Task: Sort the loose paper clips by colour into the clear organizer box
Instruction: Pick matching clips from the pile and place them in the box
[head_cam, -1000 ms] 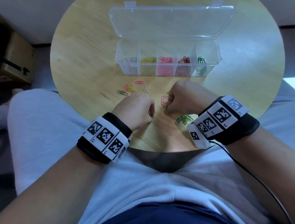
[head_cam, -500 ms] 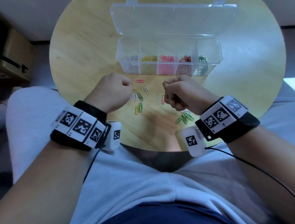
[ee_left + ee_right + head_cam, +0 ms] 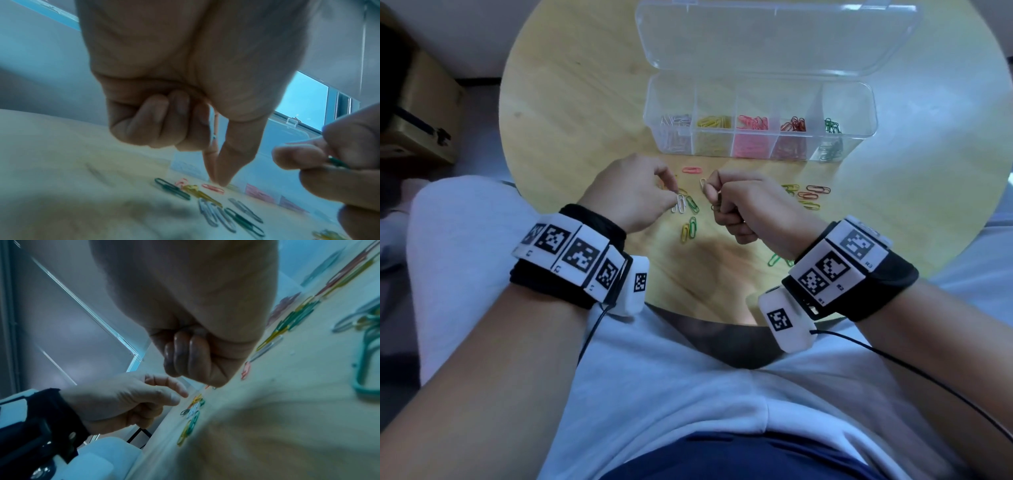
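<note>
the left hand pinches down at a white clip on the worktop. the right hand is clenched on a green clip. the clear box sits far. clips lie close together, so two colours may come up stuck.

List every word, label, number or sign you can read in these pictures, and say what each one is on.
No word, brand or number reads clearly anywhere.
Left wrist band: black-and-white square code patterns, with tiny marks beneath, too small to read.
Right wrist band: the same code patterns; the small characters beside them are too blurred to read.
Organizer box: clear plastic, no label visible.
Paper clips: no print.
Wooden case at the left: no text visible.
</note>
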